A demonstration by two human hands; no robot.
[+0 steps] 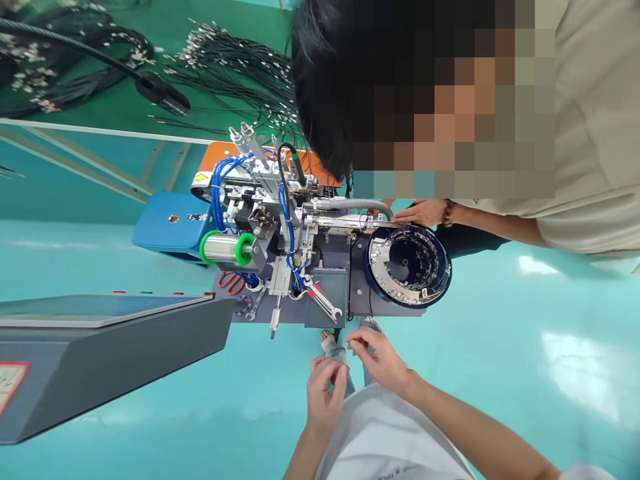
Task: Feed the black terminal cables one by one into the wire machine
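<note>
My left hand [325, 390] and my right hand [381, 360] are raised close together in front of my white shirt, just below the machine's front edge. Both have their fingers curled into a pinch, fingertips nearly meeting; whatever sits between them is too small to name. Above them stands a small assembly machine [280, 227] with blue hoses, a green-capped metal cylinder [225, 248] and a round dark bowl feeder [407, 265] full of small metal parts. Another person's hand [423, 212] rests on the rail beside the bowl.
Wrenches [323, 301] and orange-handled scissors [231, 283] lie on the machine's grey base. A grey cabinet [100, 353] juts in from the left. Bundles of black wires [235, 67] lie on the green bench behind. The other person leans in from the top right.
</note>
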